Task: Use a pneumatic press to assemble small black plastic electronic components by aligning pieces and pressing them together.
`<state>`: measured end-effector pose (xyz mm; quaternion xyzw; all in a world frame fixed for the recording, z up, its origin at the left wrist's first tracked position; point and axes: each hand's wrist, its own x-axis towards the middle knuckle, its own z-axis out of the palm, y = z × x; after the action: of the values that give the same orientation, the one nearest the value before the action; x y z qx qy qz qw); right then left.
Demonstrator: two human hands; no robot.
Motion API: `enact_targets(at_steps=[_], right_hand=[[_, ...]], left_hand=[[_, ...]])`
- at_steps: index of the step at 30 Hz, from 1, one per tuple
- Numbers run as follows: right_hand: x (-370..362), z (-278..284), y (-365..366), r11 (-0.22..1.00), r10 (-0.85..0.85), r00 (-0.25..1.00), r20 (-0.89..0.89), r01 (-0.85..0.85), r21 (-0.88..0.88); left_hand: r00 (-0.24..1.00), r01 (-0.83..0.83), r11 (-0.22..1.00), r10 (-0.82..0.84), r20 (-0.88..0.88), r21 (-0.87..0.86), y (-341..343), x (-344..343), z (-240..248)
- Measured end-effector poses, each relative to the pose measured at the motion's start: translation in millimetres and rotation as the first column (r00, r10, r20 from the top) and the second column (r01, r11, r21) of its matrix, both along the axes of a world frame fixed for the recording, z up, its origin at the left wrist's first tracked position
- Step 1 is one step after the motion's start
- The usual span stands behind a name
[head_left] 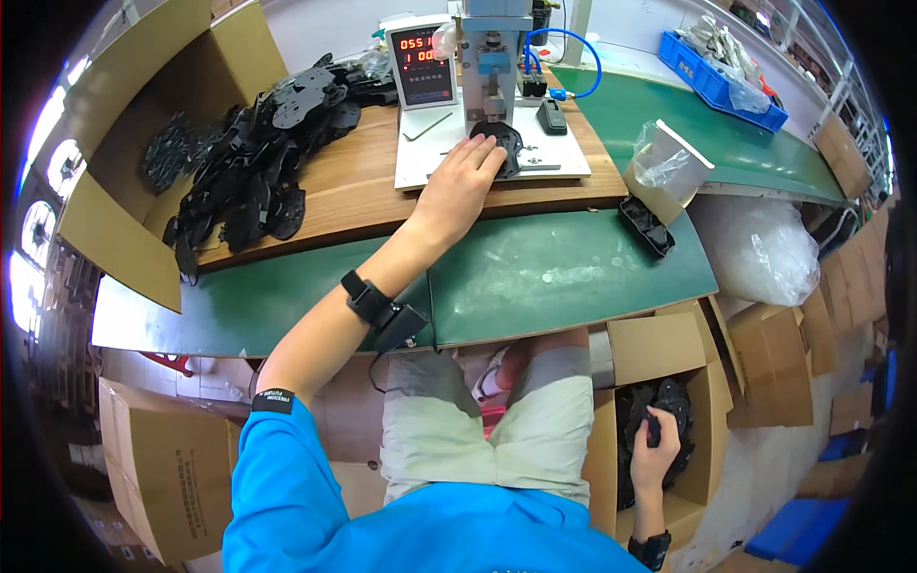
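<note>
My left hand point(466, 170) reaches forward to the white base plate point(413, 164) of a small bench press point(493, 67). Its fingers are bent over a black plastic part point(511, 143) below the press head, holding it at its left side; the thumb is hidden. Down at my right, my right hand point(656, 458) is over an open cardboard box point(707, 468) full of black plastic parts point(676, 401). The fingers there are curled around a dark plastic piece, whose outline merges with the pile.
A control box with red digits point(421, 62) stands left of the press, near a hex key point(428, 127). Black parts point(277, 134) spill from a big carton point(115, 229) onto the wooden board. Rightward are a black tray point(647, 227), a bag-lined bin point(669, 162) and a blue crate point(716, 86).
</note>
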<state>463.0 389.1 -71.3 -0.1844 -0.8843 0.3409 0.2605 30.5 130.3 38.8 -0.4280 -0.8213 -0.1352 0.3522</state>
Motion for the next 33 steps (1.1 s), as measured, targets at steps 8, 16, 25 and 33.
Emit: enact_targets(at_steps=[8, 16, 25, 33], right_hand=[[56.9, -107.4, 64.4, 0.951, -0.278, 0.943, 0.184, 0.296, -0.085], [51.4, -144.0, 85.5, 0.957, -0.282, 0.906, 0.316, 0.245, 0.154], [-39.6, -24.0, -6.6, 0.972, 0.095, 0.995, 0.023, -0.098, 0.212], [-179.7, 114.5, -70.3, 0.832, 0.491, 0.811, -0.318, -0.328, 0.448]], left_hand=[[0.998, 0.017, 0.998, -0.014, 0.059, -0.055, -0.2, 13.4, 16.5], [0.993, -0.008, 1.000, 0.010, 0.118, -0.018, 3.3, 12.3, 19.2], [0.997, 0.018, 0.998, -0.014, 0.073, -0.054, -5.1, 11.7, 10.2], [0.986, -0.010, 0.995, -0.007, 0.165, 0.100, -7.6, 9.6, 10.0]])
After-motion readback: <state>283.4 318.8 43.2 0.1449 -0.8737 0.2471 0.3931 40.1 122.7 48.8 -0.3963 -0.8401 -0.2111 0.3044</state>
